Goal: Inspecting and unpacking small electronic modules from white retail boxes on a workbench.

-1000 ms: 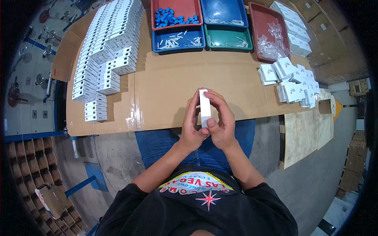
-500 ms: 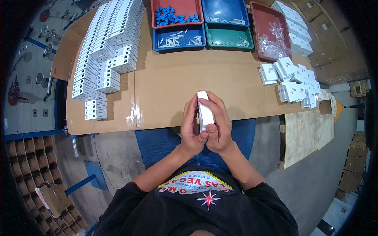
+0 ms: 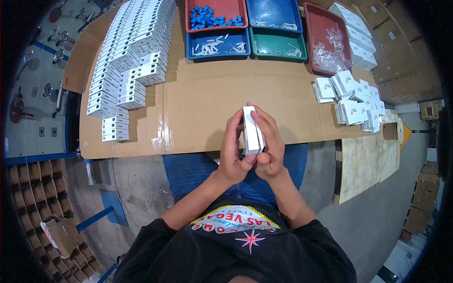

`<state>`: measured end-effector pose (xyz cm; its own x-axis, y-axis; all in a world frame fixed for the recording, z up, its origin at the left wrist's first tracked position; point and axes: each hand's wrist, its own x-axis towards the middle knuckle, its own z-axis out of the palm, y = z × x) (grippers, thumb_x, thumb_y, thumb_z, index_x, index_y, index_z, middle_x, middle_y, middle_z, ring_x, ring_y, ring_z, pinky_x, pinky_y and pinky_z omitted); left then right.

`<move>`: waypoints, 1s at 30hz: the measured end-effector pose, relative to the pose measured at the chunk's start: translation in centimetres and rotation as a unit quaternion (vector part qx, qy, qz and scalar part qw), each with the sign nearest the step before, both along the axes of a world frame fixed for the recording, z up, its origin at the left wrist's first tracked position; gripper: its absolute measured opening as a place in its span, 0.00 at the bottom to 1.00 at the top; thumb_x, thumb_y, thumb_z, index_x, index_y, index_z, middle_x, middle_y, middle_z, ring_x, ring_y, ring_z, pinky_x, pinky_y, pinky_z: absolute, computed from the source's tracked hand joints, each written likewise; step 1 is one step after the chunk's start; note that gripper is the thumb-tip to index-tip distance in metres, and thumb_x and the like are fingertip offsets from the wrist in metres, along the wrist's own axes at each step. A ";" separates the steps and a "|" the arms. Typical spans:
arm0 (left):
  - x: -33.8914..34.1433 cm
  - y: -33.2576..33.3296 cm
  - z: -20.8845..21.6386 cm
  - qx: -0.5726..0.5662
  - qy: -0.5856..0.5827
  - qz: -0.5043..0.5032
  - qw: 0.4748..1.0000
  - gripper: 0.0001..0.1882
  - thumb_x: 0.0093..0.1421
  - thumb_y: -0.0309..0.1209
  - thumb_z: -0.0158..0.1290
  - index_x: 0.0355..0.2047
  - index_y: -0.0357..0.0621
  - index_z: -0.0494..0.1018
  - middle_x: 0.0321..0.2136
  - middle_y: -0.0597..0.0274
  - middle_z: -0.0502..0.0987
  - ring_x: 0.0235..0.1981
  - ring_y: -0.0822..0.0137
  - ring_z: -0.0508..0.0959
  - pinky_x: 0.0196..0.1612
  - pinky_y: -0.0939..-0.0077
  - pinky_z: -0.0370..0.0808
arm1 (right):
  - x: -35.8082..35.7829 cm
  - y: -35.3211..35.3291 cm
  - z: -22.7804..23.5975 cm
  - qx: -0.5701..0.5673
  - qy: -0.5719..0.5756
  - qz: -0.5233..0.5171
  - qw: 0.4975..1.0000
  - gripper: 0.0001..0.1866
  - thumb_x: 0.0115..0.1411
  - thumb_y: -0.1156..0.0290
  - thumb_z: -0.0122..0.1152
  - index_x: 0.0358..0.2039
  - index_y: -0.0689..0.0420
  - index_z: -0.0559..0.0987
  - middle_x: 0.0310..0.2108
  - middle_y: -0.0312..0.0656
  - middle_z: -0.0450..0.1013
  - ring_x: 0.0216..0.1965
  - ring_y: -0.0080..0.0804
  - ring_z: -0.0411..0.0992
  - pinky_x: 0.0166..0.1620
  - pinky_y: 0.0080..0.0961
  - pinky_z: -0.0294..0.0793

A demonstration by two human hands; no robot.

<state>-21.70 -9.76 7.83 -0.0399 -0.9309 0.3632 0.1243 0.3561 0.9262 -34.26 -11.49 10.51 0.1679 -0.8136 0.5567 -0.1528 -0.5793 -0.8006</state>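
Observation:
A small white box (image 3: 251,134) is held between my two hands above the front edge of the cardboard-covered table. My left hand (image 3: 231,153) closes on its left side, thumb at the near end. My right hand (image 3: 271,148) wraps the right side, its fingers running up along the box. The box stands on its narrow side, tilted a little. Much of both broad faces is hidden behind my fingers and palms.
Stacked white boxes (image 3: 132,61) fill the table's left. Shallow trays stand at the back: red (image 3: 188,14) with blue pieces, blue (image 3: 198,57) with white plugs, green (image 3: 264,55) with thin parts, dark red (image 3: 314,28) with clear bags. White packets (image 3: 351,111) are heaped at right.
The box and both hands have shifted slightly right. My right hand's fingers have moved outward along the box, uncovering more of its white side.

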 end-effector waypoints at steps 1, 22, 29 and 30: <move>0.0 -0.2 0.1 0.034 0.003 -0.019 0.999 0.56 0.64 0.66 0.50 0.73 0.30 0.47 0.67 0.43 0.58 0.67 0.53 0.64 0.69 0.60 0.60 | -0.2 -0.2 -0.1 -0.002 0.017 -0.013 1.000 0.45 0.70 0.34 0.43 0.64 0.66 0.70 0.63 0.64 0.66 0.63 0.58 0.68 0.64 0.46 0.67; 0.7 -0.8 -0.1 0.082 0.025 0.039 0.996 0.56 0.63 0.75 0.39 0.73 0.39 0.51 0.64 0.53 0.63 0.60 0.63 0.68 0.62 0.64 0.67 | 2.4 0.9 -0.7 0.227 -0.094 0.035 0.969 0.34 0.68 0.58 0.60 0.70 0.58 0.66 0.70 0.56 0.61 0.70 0.49 0.63 0.65 0.42 0.67; 0.4 -0.4 -0.4 0.073 0.012 0.043 0.996 0.62 0.58 0.80 0.34 0.72 0.35 0.51 0.64 0.51 0.63 0.65 0.58 0.66 0.66 0.60 0.64 | 1.5 -0.2 -0.2 0.073 0.028 0.005 0.997 0.36 0.66 0.45 0.61 0.66 0.58 0.72 0.67 0.62 0.63 0.63 0.58 0.70 0.60 0.42 0.74; 0.4 -0.3 -0.4 0.060 0.001 0.054 0.997 0.62 0.59 0.80 0.34 0.72 0.34 0.51 0.64 0.51 0.63 0.65 0.57 0.66 0.67 0.60 0.63 | 1.6 -0.2 -0.3 0.073 0.028 0.005 0.997 0.36 0.66 0.45 0.61 0.66 0.58 0.72 0.67 0.62 0.63 0.63 0.58 0.70 0.60 0.42 0.74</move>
<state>-21.25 -10.05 7.42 0.0640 -0.9664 0.2488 0.0933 0.2540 0.9627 -32.67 -11.70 10.23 0.2035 -0.8839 0.4210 -0.1957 -0.4581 -0.8671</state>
